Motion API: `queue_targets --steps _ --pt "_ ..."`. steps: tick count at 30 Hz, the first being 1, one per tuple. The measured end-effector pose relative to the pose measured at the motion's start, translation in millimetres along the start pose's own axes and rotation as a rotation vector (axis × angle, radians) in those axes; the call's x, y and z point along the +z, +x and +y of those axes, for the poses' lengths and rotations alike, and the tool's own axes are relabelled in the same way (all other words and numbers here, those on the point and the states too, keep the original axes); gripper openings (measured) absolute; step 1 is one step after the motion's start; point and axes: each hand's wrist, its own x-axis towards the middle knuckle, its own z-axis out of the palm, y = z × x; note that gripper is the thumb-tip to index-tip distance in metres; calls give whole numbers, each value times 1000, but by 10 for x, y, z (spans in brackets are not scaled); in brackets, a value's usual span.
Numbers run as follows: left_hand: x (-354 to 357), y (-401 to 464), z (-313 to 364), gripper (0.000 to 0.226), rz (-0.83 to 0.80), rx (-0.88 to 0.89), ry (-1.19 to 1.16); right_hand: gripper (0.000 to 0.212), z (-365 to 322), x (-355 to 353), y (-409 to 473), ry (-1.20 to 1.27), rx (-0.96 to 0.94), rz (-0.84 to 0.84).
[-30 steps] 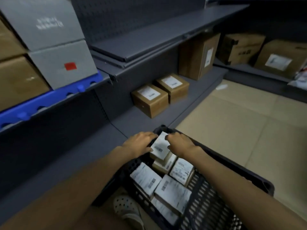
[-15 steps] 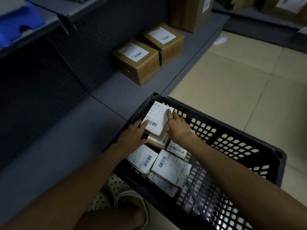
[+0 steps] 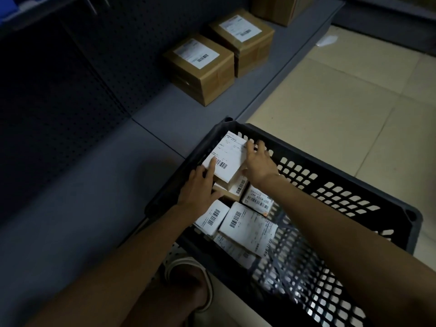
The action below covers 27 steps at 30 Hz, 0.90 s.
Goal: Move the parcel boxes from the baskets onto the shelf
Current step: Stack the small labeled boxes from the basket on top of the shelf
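Both hands work inside a black perforated plastic basket (image 3: 330,185) that sits on the tiled floor (image 3: 354,90) against the edge of a grey bottom shelf (image 3: 165,128). Left hand (image 3: 200,187) grips the near-left corner of a white-labelled parcel box (image 3: 226,156), thumb lying flat on the label just beside the barcode, remaining fingers curled under the box edge. Right hand (image 3: 257,161) holds the opposite, right side of the same box, fingertips (image 3: 250,145) on the label's far right corner, thumb tucked under. The box is tilted, far end raised, lifted clear above the other parcels but within the basket's far-left corner.

Directly under the hands sits another small box with a barcode sticker (image 3: 238,185). Just toward the person from the right wrist lies a labelled box with printed code text (image 3: 257,199). Nearer the person, below the left forearm, two more white-labelled boxes (image 3: 212,218) (image 3: 247,230) lie side by side, touching, with further parcels half hidden beneath them.

Ahead of the hands, on the shelf, two brown cardboard cartons (image 3: 203,72) (image 3: 245,41) stand touching, each with a white shipping label on top. Beyond those, only the bottom of a taller carton (image 3: 278,8) shows. Dark pegboard back panel (image 3: 70,90) to the left of the hands. The person's sandalled foot (image 3: 188,284) shows under the left arm, beside the basket
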Motion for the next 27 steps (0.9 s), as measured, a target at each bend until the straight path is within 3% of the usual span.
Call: queue_targets --steps 6,11,17,27 --pt "82 -97 114 95 -8 -68 -157 67 -17 50 -170 132 35 54" --pt "52 -169 146 84 38 -93 -148 80 3 -50 -328 56 47 -32" --pt "-238 -277 64 76 140 -66 -218 46 -83 -275 -494 81 -10 2" --pt "-1065 -656 188 68 317 -69 -461 51 -448 -1180 -907 129 -138 174"
